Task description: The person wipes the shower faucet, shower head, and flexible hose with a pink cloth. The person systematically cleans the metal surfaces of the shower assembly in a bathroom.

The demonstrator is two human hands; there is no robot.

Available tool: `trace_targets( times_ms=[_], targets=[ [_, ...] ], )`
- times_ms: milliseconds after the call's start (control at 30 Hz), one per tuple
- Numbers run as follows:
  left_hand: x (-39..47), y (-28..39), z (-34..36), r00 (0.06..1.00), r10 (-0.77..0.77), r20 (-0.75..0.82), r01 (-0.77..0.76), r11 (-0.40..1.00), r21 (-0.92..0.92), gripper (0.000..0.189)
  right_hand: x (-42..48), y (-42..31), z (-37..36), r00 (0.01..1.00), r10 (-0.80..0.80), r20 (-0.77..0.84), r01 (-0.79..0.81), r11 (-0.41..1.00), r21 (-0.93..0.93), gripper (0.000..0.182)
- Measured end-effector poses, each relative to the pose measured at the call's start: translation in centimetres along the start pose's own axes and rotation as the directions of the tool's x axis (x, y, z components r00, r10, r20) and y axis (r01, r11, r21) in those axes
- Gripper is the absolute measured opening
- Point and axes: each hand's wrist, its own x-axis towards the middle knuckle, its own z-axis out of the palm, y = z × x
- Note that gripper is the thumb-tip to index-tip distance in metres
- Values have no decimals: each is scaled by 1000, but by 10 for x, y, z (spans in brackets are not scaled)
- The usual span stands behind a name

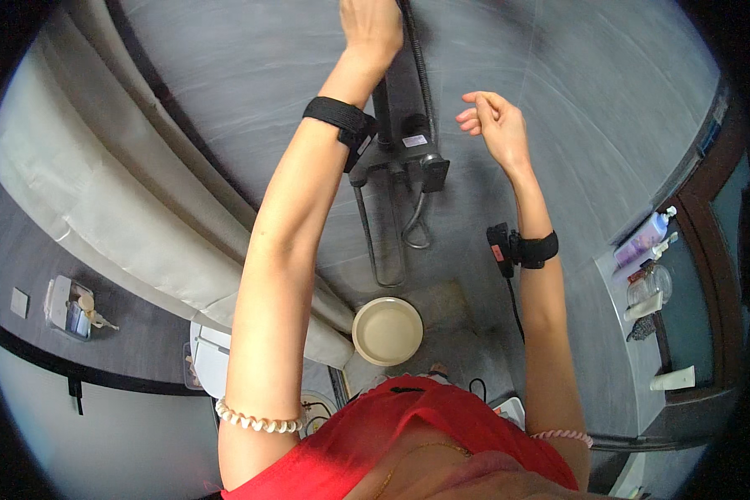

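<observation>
My left hand (371,24) is raised at the top edge of the view, beside the upper part of a dark wall-mounted shower column (406,106). Its fingers are cut off, so what it may hold is hidden. To the right of the column, my right hand (495,125) hangs in front of the grey marbled wall with fingers loosely curled and nothing visible in it. A ribbed shower hose (417,50) runs down the column. Below are a square black fitting (435,174) and a looped hose (359,212). A round cream basin (387,331) stands on the floor.
A pale shower curtain (125,212) hangs at the left. Beyond it, a clear wall caddy (72,307) holds small items. At the right, a ledge (625,350) carries a purple pump bottle (640,240), a glass jar (650,284) and a white tube (673,379). A white toilet lid (209,362) shows lower left.
</observation>
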Motion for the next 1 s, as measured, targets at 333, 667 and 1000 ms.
trace_targets(
  times_ms=[333,667,1000],
  targets=[
    [69,-49,11,941,-280,191,291,956,-31,20,2,21,-11,998,24,49,-29,994,106,26],
    [25,-59,17,981,-100,166,115,990,-84,27,-6,42,-4,996,46,81,-55,993,106,27],
    [-67,-32,14,929,-346,133,325,933,156,24,-14,46,1,991,79,109,-88,992,86,27]
  ],
)
